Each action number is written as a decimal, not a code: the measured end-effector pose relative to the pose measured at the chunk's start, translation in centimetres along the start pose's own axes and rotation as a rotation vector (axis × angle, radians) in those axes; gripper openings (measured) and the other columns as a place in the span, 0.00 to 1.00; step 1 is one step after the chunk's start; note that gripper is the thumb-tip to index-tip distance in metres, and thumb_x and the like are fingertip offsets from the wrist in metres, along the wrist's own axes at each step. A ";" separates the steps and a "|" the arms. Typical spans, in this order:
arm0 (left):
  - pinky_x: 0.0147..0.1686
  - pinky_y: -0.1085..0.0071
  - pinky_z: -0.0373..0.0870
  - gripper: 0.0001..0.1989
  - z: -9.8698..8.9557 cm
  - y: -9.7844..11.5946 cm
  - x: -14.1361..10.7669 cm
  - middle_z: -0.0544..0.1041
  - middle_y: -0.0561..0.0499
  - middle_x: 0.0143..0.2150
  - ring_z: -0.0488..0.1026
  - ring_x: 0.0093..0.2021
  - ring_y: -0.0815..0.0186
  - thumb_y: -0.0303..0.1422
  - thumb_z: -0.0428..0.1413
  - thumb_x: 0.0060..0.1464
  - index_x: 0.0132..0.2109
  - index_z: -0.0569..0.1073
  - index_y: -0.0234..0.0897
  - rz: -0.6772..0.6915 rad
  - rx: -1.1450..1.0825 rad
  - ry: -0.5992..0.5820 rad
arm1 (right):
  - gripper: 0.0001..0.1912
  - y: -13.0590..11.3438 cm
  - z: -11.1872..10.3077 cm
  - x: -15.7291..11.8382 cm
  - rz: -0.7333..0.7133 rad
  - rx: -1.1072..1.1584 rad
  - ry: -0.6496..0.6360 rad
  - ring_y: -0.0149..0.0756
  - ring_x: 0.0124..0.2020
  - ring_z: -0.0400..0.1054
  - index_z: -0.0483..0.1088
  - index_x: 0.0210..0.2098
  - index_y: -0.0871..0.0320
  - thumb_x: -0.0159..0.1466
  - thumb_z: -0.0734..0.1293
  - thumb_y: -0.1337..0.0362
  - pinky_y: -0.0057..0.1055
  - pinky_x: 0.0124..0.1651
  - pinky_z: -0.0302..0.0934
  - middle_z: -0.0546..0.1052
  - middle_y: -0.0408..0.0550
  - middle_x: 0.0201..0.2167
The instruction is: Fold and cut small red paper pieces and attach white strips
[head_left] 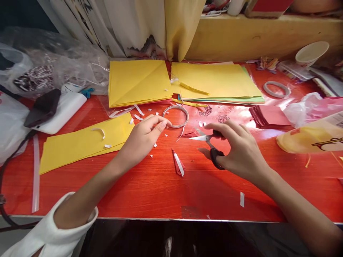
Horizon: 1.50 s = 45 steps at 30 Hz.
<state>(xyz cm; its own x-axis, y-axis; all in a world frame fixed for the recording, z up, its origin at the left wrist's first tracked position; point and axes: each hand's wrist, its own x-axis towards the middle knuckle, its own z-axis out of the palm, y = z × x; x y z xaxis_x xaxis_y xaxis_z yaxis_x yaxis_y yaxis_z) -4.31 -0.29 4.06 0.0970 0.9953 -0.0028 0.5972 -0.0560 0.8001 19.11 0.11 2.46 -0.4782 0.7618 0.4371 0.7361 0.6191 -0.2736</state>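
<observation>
My right hand (237, 148) holds black-handled scissors (210, 142), blades spread and pointing left over the table. My left hand (147, 134) is closed in a pinch at the near left edge of a white tape roll (176, 107); whatever lies between its fingertips is too small to make out. A loose tape end hangs from the roll's right side. Between the hands lies a small folded red paper piece (179, 164) with a white strip along it. Another red folded piece (189, 135) sits beyond the scissor tips, partly hidden by the blades.
Yellow paper stacks (139, 84) stand at the back, with yellow sheets (85, 142) at left. A red paper stack (270, 116), plastic bottle (316, 134) and second tape roll (276, 89) are at right. A phone and white box lie left. White scraps are scattered about.
</observation>
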 end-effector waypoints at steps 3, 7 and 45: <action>0.32 0.74 0.61 0.14 0.1 0.2 -0.2 0.71 0.52 0.31 0.67 0.31 0.71 0.38 0.45 0.60 0.41 0.72 0.37 0.012 -0.041 -0.031 | 0.06 0.0 0.4 -0.5 -0.129 -0.175 0.093 0.30 0.21 0.58 0.69 0.34 0.57 0.55 0.67 0.68 0.30 0.30 0.54 0.73 0.42 0.22; 0.28 0.76 0.59 0.16 0.8 0.1 -0.5 0.68 0.54 0.28 0.63 0.27 0.72 0.40 0.43 0.61 0.40 0.72 0.37 0.050 -0.081 -0.116 | 0.15 -0.4 0.4 -0.5 -0.214 -0.303 0.068 0.31 0.24 0.62 0.68 0.42 0.59 0.54 0.65 0.71 0.32 0.33 0.52 0.76 0.44 0.28; 0.41 0.70 0.67 0.11 1.2 0.3 -0.9 0.76 0.51 0.38 0.72 0.40 0.65 0.37 0.52 0.54 0.39 0.75 0.35 0.015 -0.198 -0.340 | 0.21 -1.7 0.1 -0.8 -0.291 -0.607 -0.034 0.37 0.32 0.63 0.64 0.53 0.65 0.60 0.60 0.68 0.36 0.35 0.45 0.72 0.49 0.32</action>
<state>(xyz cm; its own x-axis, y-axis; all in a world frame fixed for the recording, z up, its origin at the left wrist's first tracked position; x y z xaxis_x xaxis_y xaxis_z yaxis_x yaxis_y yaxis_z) -3.24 -1.26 3.55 0.3822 0.9097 -0.1621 0.4321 -0.0208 0.9016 18.21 -1.56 2.47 -0.7050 0.5922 0.3902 0.7092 0.5902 0.3857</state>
